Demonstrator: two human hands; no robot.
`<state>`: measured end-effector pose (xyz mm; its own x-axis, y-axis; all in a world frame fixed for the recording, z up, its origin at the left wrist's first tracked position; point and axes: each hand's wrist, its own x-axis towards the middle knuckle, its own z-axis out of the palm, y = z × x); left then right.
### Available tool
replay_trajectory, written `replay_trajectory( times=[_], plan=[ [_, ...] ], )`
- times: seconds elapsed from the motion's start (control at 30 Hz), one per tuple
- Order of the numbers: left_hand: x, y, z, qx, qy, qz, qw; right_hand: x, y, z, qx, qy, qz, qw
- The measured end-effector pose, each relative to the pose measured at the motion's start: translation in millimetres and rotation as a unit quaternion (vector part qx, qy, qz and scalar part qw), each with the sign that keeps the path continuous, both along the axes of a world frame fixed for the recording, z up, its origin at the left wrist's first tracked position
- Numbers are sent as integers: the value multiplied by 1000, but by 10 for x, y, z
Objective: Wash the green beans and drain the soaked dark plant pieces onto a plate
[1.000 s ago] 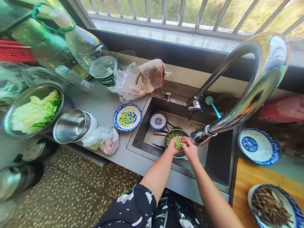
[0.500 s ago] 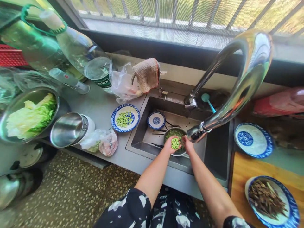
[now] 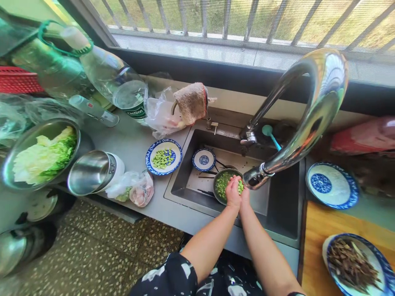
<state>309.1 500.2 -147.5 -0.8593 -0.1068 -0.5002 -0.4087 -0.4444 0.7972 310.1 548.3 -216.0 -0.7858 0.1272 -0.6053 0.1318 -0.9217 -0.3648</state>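
Together, two hands cup green beans over a sink.

Left hand (image 3: 233, 192) and right hand (image 3: 245, 196) press together, grasping shelled beans (image 3: 240, 186) above the metal bowl (image 3: 221, 183) in the sink (image 3: 279, 205), just under the faucet (image 3: 311, 119); beyond sits a blue plate (image 3: 163, 157) of beans.

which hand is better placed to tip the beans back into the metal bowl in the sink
Left, probably. The left hand sits directly over the metal bowl, cupped with the right hand around the beans; the right lies nearer its rim.
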Motion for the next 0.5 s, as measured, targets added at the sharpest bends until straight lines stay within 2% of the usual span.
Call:
replay_trajectory(
  times=[0.1,0.2,0.27,0.37,0.5],
  plan=[
    [-4,-36,130,72,-15,-5,997,-3,61,70,-58,-28,-20,998],
    [-24,-116,215,175,-40,-11,984,2,117,107,-70,-26,-9,997],
    [-39,-187,258,210,-72,-30,975,11,156,95,-69,-35,4,997],
    [-48,-281,312,200,-123,-71,969,35,216,54,-68,-74,17,995],
    [-39,-326,278,129,-144,-88,977,73,284,44,-78,-90,19,993]
  ],
)
